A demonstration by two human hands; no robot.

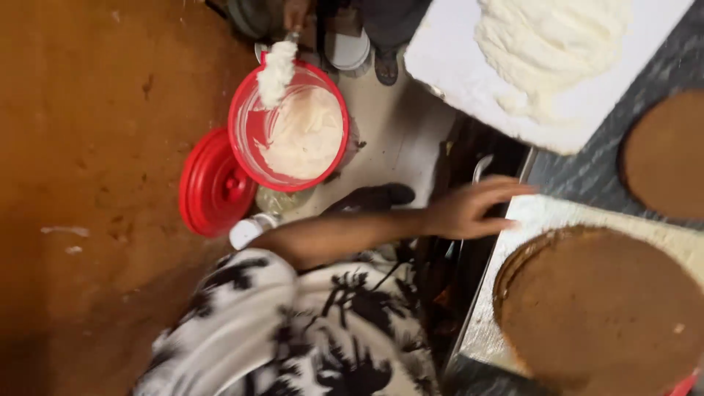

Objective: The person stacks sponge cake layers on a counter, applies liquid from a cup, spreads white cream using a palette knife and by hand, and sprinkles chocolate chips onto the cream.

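a: which hand is showing, and what is it doing?

b: one hand [469, 209], on a bare arm coming out of a black-and-white patterned sleeve [293, 330], is reaching across with its fingers spread wide and flat, holding nothing. i cannot tell for sure whether it is the left or the right. its fingertips are resting at the edge of a white board [543, 213] carrying a round brown cake layer [601, 308] on the desk, as if steadying it.

a: and around it?

b: a red plastic bucket of white cream [293, 132] is sitting on the floor, its red lid [213, 183] leaning beside it. another person's hand [295, 13] is lifting a cream-laden spatula [279, 70] above it. more cream is lying heaped on a white slab [455, 66].
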